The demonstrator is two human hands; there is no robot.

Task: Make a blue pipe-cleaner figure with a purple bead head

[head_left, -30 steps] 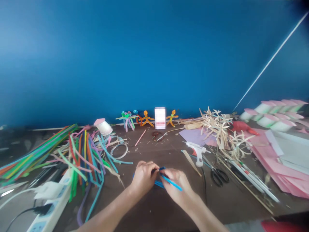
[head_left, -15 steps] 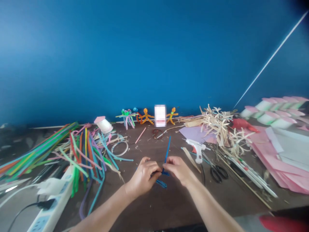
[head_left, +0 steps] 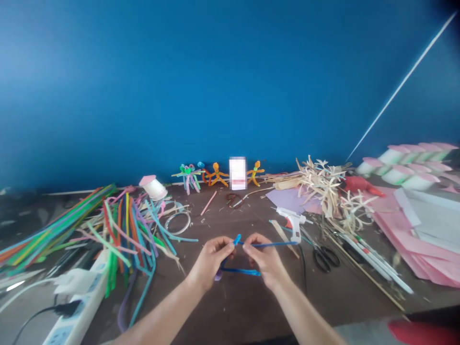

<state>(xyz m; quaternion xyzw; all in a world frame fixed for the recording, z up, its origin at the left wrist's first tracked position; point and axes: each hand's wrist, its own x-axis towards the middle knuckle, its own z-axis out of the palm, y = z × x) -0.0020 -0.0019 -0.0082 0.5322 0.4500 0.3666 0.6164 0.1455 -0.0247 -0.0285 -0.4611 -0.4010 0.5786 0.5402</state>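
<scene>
Both hands pinch a bent blue pipe cleaner (head_left: 276,244) over the middle of the table. My left hand (head_left: 213,261) is closed on it, with a small looped end standing up past the thumb. My right hand (head_left: 264,256) grips it a short way along, and a straight free length sticks out to the right. Below the fingers, another folded blue length (head_left: 240,271) runs from the left palm toward the right wrist. A bit of purple shows under the left hand. The fingers partly hide how the blue pieces join.
Loose coloured pipe cleaners (head_left: 132,225) and a power strip (head_left: 77,306) lie on the left. To the right are a white glue gun (head_left: 293,221), black scissors (head_left: 325,258) and pink paper (head_left: 406,239). Small orange figures (head_left: 217,173) stand along the blue wall.
The free blue length has swung from upright to lying out toward the right. A looped end now shows above my left thumb, and the lower folded part is more exposed.
</scene>
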